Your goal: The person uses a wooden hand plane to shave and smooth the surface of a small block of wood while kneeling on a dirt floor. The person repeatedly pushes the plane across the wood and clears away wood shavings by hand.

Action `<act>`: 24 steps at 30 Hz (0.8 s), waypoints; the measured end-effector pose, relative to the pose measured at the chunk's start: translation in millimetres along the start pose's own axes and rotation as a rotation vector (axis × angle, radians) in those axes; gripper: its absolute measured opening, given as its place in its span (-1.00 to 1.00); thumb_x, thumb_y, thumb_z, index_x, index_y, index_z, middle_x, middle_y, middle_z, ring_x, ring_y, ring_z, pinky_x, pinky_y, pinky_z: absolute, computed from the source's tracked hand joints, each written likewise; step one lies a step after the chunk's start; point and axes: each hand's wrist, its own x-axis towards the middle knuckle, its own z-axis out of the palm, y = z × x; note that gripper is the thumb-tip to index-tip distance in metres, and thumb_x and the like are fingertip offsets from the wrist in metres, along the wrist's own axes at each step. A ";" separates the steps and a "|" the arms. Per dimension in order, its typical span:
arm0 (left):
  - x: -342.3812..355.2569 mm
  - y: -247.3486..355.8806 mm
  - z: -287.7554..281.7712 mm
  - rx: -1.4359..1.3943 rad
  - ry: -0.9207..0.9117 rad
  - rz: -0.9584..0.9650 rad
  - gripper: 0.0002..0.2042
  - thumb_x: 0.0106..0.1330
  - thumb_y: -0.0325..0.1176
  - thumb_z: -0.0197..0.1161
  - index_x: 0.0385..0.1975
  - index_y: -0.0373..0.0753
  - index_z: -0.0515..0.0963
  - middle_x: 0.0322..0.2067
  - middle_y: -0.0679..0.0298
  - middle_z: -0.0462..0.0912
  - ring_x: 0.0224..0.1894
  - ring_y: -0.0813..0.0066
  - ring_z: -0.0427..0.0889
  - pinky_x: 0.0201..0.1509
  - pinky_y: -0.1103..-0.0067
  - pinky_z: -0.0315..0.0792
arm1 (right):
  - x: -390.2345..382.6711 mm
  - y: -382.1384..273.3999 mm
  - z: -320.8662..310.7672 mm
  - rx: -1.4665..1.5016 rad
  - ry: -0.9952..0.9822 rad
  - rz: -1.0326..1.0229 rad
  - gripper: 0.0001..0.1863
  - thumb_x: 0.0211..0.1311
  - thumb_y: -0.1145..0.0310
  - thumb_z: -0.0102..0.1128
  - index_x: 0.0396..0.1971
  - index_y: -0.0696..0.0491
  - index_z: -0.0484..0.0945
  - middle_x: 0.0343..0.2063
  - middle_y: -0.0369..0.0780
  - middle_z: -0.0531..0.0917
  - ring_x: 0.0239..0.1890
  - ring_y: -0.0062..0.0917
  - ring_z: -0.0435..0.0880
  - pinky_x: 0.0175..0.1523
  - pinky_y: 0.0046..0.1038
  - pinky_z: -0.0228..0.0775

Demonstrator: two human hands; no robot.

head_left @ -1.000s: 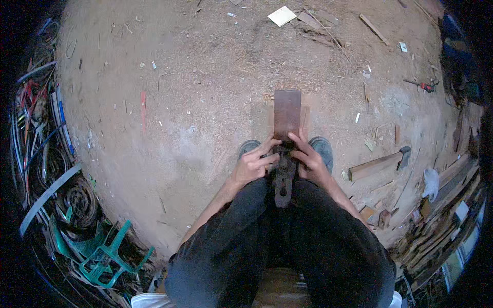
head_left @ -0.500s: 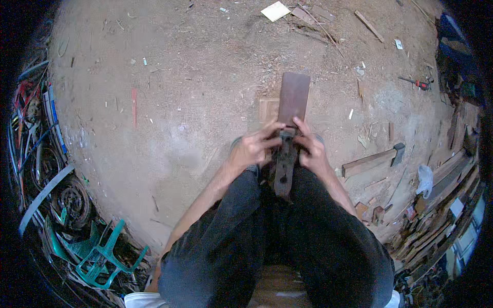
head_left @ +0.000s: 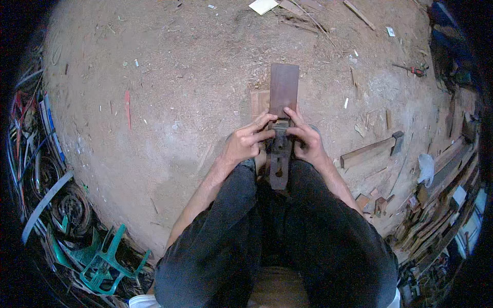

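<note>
Between my knees lies a dark, slotted metal blade (head_left: 279, 172) that looks like a plane iron, its long axis pointing away from me. A flat reddish-brown rectangular block (head_left: 284, 90) extends beyond its far end. My left hand (head_left: 246, 139) grips the blade's left side, with its forefinger reaching the joint between the two pieces. On the other side my right hand (head_left: 306, 138) holds the blade, a fingertip resting on the block's near end. A pale wooden board (head_left: 260, 104) shows under the block's left edge. My fingers cover part of where the blade and block meet.
An axe or hatchet (head_left: 371, 149) lies on the dirt floor to the right, with a red-handled screwdriver (head_left: 413, 70) farther off. Scrap wood (head_left: 436, 218) is piled at the right. A broken green plastic chair (head_left: 109, 259) and tangled junk (head_left: 56, 190) line the left.
The view has shifted slightly. My hands, blurred before, are now sharper and stay on the blade. The blade and block sit straighter, where they leaned a little to the right.
</note>
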 end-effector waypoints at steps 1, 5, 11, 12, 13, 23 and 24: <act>3.2 -3.2 -4.7 0.039 0.011 0.025 -0.61 -0.01 -0.73 0.28 -0.18 -0.19 0.77 0.30 0.31 0.57 0.41 0.19 0.46 0.38 0.36 0.55 | 6.1 1.6 3.9 -0.015 0.044 -0.019 -0.47 -0.21 0.81 0.08 -0.10 0.16 0.58 0.45 -0.03 0.37 0.54 0.03 0.18 0.51 -0.07 0.23; 43.9 -8.3 -29.5 0.045 0.059 0.160 -0.58 0.01 -0.72 0.29 -0.09 -0.21 0.70 0.28 0.29 0.58 0.37 0.15 0.51 0.37 0.35 0.56 | 35.2 6.8 1.4 -0.031 0.140 -0.059 -0.55 -0.13 0.82 0.01 -0.16 0.16 0.55 0.42 0.01 0.39 0.50 0.04 0.25 0.49 -0.11 0.28; 15.2 0.6 -8.1 0.007 0.084 0.059 -0.59 -0.01 -0.77 0.27 -0.15 -0.22 0.72 0.27 0.26 0.58 0.39 0.13 0.47 0.33 0.33 0.60 | 23.3 0.7 -0.1 -0.158 0.099 -0.109 -0.62 -0.13 0.84 0.07 -0.26 0.19 0.55 0.40 0.02 0.42 0.48 0.10 0.25 0.42 -0.12 0.39; 7.0 -0.4 -6.3 -0.003 0.082 0.055 -0.58 -0.01 -0.79 0.26 -0.16 -0.23 0.72 0.27 0.24 0.58 0.40 0.12 0.47 0.33 0.32 0.60 | 21.7 3.4 3.5 -0.127 0.092 -0.109 -0.62 -0.14 0.85 0.08 -0.26 0.19 0.55 0.40 0.02 0.42 0.48 0.10 0.25 0.42 -0.12 0.38; 7.2 3.9 -5.6 0.057 0.087 0.062 -0.55 -0.05 -0.83 0.21 -0.17 -0.24 0.72 0.26 0.21 0.59 0.40 0.12 0.46 0.33 0.31 0.59 | 18.2 5.2 2.9 -0.108 0.081 -0.100 -0.61 -0.15 0.85 0.09 -0.26 0.18 0.55 0.40 0.01 0.42 0.48 0.11 0.26 0.43 -0.12 0.38; 8.3 3.1 -4.8 0.034 0.071 0.052 -0.57 -0.02 -0.80 0.20 -0.16 -0.24 0.73 0.29 0.21 0.57 0.37 0.12 0.50 0.33 0.33 0.59 | 10.2 4.5 2.7 -0.043 0.084 -0.064 -0.57 -0.12 0.84 0.04 -0.20 0.17 0.58 0.40 0.03 0.42 0.49 0.10 0.24 0.46 -0.09 0.33; 0.8 6.7 -1.0 0.059 0.084 0.050 -0.59 -0.01 -0.79 0.23 -0.17 -0.24 0.73 0.29 0.22 0.57 0.37 0.12 0.51 0.32 0.33 0.59 | 0.8 4.2 2.8 -0.031 0.054 -0.049 -0.56 -0.13 0.84 0.04 -0.20 0.16 0.59 0.40 0.03 0.42 0.50 0.09 0.24 0.46 -0.09 0.32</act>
